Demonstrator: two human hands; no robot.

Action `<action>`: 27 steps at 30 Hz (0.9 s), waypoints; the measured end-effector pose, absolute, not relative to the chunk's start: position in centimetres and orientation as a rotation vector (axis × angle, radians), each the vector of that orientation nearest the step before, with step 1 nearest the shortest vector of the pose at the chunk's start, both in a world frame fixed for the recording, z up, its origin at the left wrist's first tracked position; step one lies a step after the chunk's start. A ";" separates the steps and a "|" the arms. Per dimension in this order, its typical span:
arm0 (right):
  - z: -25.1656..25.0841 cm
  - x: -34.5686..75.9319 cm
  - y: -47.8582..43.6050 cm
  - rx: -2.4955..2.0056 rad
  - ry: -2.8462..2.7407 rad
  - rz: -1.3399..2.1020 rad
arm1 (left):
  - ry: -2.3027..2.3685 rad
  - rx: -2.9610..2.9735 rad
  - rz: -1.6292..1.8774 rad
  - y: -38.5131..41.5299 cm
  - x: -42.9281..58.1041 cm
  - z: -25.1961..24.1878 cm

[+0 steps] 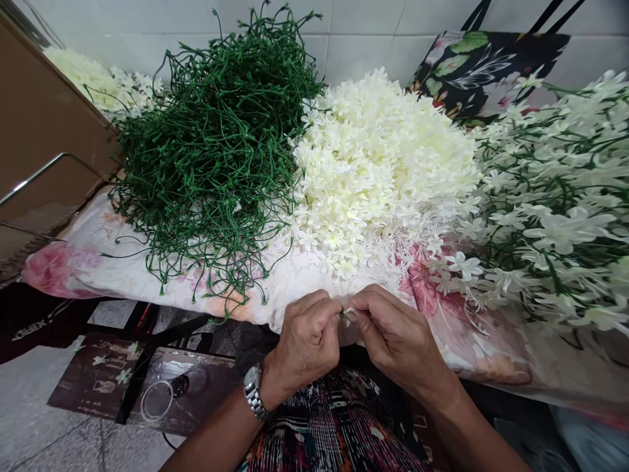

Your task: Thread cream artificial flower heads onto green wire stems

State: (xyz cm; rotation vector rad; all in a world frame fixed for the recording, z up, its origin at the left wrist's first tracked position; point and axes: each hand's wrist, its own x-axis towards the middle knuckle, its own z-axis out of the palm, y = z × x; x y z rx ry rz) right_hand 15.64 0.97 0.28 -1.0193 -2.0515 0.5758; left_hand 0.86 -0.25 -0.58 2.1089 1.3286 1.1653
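Observation:
My left hand, with a metal watch on its wrist, and my right hand meet at the near edge of a floral cloth. Both pinch a small white artificial flower between their fingertips; a thin green stem seems to run into the left fingers, mostly hidden. Just beyond lies a heap of loose cream-white flower heads. To its left is a tangled pile of bare green plastic stems. On the right lie finished stems with white flowers.
A cardboard box with a metal rod stands at the left, with more white flowers behind it. A dark floral bag leans on the tiled wall. Below the cloth sit a dark board and a clear ring on the floor.

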 end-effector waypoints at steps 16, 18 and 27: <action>0.7 15.5 0.5 -1.010 -1.983 0.436 | 1.211 1.836 1.247 -0.2 0.2 -0.2; 0.9 15.5 0.5 -0.981 -1.993 0.466 | 1.203 1.829 1.264 -0.2 0.1 -0.2; 1.0 16.0 0.9 -0.964 -2.057 0.478 | 1.208 1.939 1.220 -0.3 0.3 -0.1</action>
